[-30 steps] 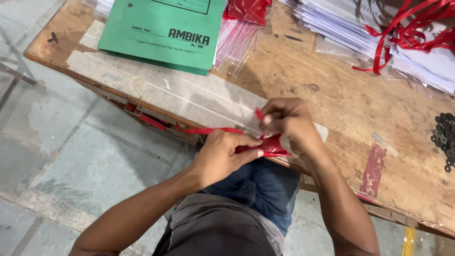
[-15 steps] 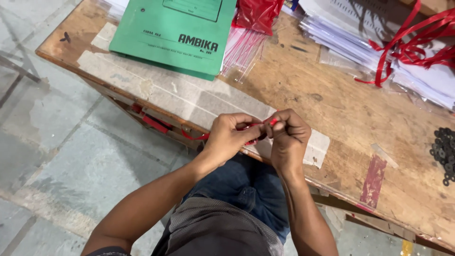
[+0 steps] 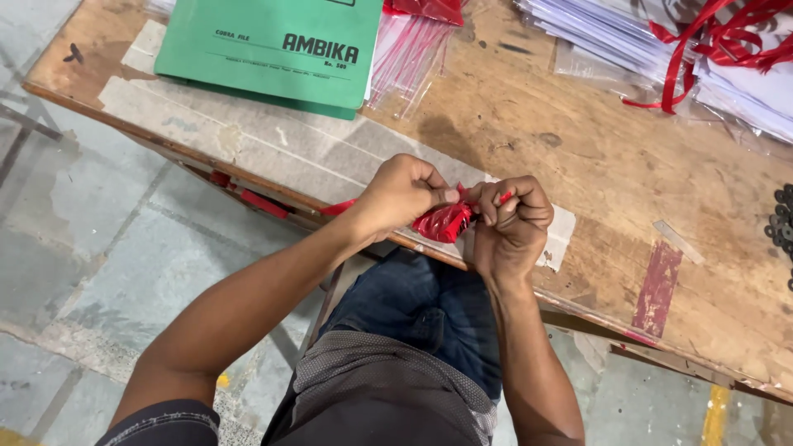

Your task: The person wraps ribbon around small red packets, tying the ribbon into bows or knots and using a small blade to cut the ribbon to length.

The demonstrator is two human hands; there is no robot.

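My left hand and my right hand meet over the near edge of a worn wooden table. Between them both pinch a bunched red ribbon. A loose end of that ribbon trails left under my left wrist. The fingers of each hand are closed tight on the ribbon, thumbs pressed against forefingers. Most of the ribbon is hidden inside my fists.
A green file folder lies at the table's far left. Beside it sit clear sleeves with red strips. A stack of white papers tied with red ribbons fills the far right. Black washers lie at the right edge. Grey tiled floor lies below.
Both hands have drawn closer together and moved slightly toward the table edge. The ribbon, stretched out a second ago, is now bunched between the fists.
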